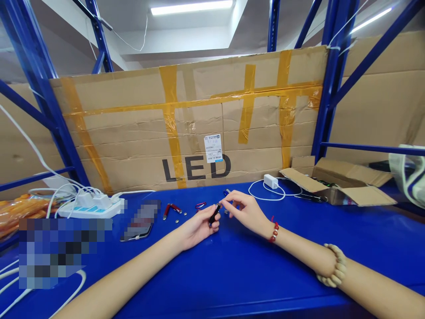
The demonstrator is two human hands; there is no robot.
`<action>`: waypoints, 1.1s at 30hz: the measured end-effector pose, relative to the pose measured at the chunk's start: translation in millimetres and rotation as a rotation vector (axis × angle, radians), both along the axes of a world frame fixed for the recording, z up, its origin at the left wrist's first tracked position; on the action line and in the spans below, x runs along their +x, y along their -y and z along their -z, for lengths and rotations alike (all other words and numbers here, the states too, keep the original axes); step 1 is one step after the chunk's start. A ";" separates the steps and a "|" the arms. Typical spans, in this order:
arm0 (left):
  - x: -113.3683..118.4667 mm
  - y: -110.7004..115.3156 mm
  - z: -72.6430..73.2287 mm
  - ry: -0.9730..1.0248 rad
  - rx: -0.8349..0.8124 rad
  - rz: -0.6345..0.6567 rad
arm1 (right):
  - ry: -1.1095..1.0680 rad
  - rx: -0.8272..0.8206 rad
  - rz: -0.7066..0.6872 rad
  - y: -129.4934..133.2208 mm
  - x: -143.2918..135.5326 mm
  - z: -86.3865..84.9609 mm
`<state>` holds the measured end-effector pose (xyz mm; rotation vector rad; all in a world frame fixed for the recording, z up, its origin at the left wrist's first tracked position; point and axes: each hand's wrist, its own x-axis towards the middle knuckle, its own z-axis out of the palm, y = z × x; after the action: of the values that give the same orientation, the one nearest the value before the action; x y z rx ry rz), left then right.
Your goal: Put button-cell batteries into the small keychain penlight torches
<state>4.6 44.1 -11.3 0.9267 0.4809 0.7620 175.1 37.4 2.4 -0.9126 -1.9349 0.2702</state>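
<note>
Lg. cardboard panel (139, 141) behind blue surface (206, 283), w/ "LED" print, tape strips (170, 124) & white label (213, 148); blue rack posts (323, 110) either side. L side: white power strip (93, 210) w/ plugs & cables, phone (141, 221) nearby, orange plastic-wrapped pile (20, 213). R side: white charger (270, 180) w/ looped cable, open cardboard box (341, 177). Ceiling light (191, 7) up top.

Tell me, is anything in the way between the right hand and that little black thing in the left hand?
Nothing visible is. The right hand has its fingertips beside the upper end of the black piece; whether they touch, I can't tell. The left hand's fingers partly cover the piece.
</note>
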 end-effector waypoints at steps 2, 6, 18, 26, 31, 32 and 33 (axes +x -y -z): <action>-0.1 -0.5 0.0 0.018 -0.029 -0.003 | 0.056 -0.021 0.086 -3.3 2.9 1.4; 0.0 -2.0 0.4 0.038 -0.052 0.011 | 0.297 -0.040 0.160 -7.8 9.9 5.2; -0.6 -2.3 -1.0 0.013 -0.062 0.027 | 0.543 -0.144 0.156 -9.2 10.6 8.1; -0.1 -4.7 2.0 0.013 -0.054 0.022 | 0.476 -0.164 0.133 -4.4 5.0 8.3; 0.4 -5.0 2.4 0.014 -0.050 0.038 | 0.538 -0.163 0.131 -5.1 6.9 8.0; 0.5 -4.7 2.1 0.013 -0.048 0.036 | 0.543 -0.158 0.129 -5.3 7.2 8.1; 0.7 -4.3 1.8 0.011 -0.045 0.036 | 0.544 -0.153 0.126 -5.5 7.4 8.2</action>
<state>5.3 48.4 -13.2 0.8868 0.4687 0.7211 182.5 42.9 -5.9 -1.3041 -2.3593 0.1001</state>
